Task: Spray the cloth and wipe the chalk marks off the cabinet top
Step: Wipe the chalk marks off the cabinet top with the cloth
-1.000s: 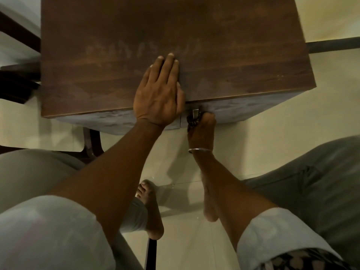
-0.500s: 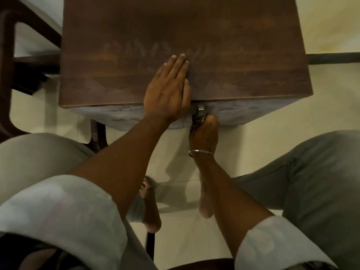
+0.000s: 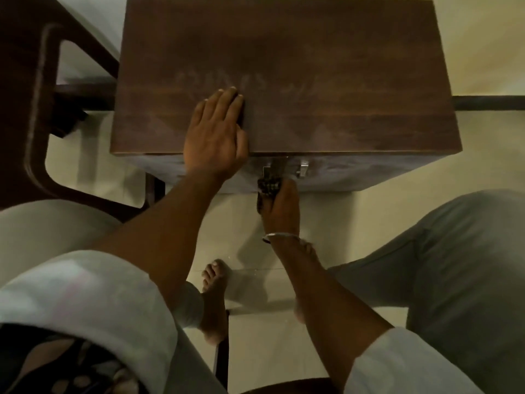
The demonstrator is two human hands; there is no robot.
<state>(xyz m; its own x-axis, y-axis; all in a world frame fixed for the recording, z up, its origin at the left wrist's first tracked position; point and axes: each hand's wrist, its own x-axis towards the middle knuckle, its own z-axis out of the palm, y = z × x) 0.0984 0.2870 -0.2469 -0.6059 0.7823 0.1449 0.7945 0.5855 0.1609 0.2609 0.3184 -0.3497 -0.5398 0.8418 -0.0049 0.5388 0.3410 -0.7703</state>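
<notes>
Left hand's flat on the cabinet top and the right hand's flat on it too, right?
No. The head view shows the left hand flat on the cabinet top, but the right hand is lower, at the metal latch on the front, gripping a dark object.

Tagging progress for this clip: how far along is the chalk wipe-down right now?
Done: nothing visible. Faint chalk marks show across the cabinet top. In hand: the left hand lies flat on the top near its front edge; the right hand grips a dark object at the metal latch on the cabinet front. Left: spraying and wiping, all of it; no cloth or spray bottle is in view.
</notes>
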